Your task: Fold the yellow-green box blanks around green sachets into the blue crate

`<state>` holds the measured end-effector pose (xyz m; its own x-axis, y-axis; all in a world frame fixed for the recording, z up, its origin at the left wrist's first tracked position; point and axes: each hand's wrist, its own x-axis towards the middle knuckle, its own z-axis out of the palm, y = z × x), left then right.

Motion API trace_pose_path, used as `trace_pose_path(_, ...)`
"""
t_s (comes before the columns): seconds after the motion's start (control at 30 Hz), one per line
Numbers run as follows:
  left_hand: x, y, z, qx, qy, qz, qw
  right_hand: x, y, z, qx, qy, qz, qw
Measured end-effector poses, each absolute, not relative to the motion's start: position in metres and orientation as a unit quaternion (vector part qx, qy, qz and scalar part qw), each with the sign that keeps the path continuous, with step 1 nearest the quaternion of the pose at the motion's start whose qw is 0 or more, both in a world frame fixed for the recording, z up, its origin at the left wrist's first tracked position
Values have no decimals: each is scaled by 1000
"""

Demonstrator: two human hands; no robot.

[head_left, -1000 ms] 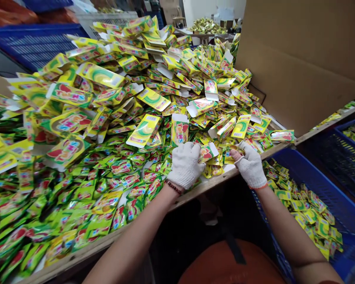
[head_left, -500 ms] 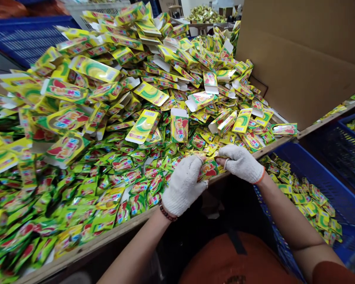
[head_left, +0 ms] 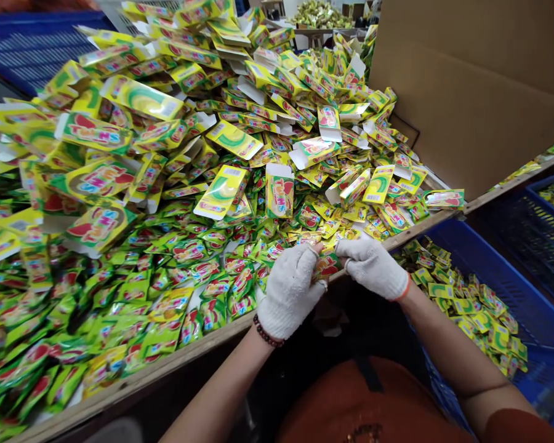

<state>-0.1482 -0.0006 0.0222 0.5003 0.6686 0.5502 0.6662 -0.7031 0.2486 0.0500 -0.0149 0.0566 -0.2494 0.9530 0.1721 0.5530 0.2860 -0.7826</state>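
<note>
Both of my hands wear white knit gloves with bare fingertips. My left hand [head_left: 290, 289] is closed around a small yellow-green carton [head_left: 327, 266], low over the front edge of the table. Only part of its printed face shows between the gloves. At the carton's right end, my right hand [head_left: 372, 264] has its fingers bent and pinched together; the fingertips are partly hidden. Just beyond my hands lie shiny candy sachets [head_left: 335, 229]. Behind them rises a big heap of similar cartons [head_left: 279, 194], many with white end flaps open.
Green sachets [head_left: 161, 335] cover the table's left front, behind a wooden edge strip [head_left: 175, 369]. A cardboard sheet [head_left: 471, 92] stands at the right. Below my right arm is a blue crate [head_left: 493, 264] holding filled cartons [head_left: 471, 307]. Another blue crate [head_left: 41, 43] sits far left.
My right hand has shifted slightly left and down along the carton's end. My left hand still holds the carton and has moved slightly right. The view has shifted slightly.
</note>
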Motion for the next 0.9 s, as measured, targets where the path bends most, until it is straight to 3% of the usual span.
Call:
trace_pose_path(0.13, -144, -3, 20, 833, 428, 348, 39, 45, -18, 60, -483, -692, 437, 310)
trace_pose_path(0.3, -143, -6, 32, 799, 447, 355, 189, 42, -9, 63, -449, -768, 315, 329)
trace_pose_path(0.37, -144, -6, 38, 768, 453, 364, 269, 41, -7, 61, -441, -776, 256, 371)
trace_pose_path(0.47, -142, -5, 39, 684, 441, 424, 397, 37, -8, 49, -487, -693, 187, 497)
trace_pose_path(0.53, -141, -5, 33, 640, 420, 463, 447, 32, -9, 36, -515, -617, 207, 558)
trace_pose_path(0.67, -145, -1, 20, 644, 386, 483, 451, 24, -8, 17, -494, -583, 332, 554)
trace_pose_path(0.9, -160, 9, 24, 679, 398, 439, 433, 27, -4, 32, -467, -675, 284, 496)
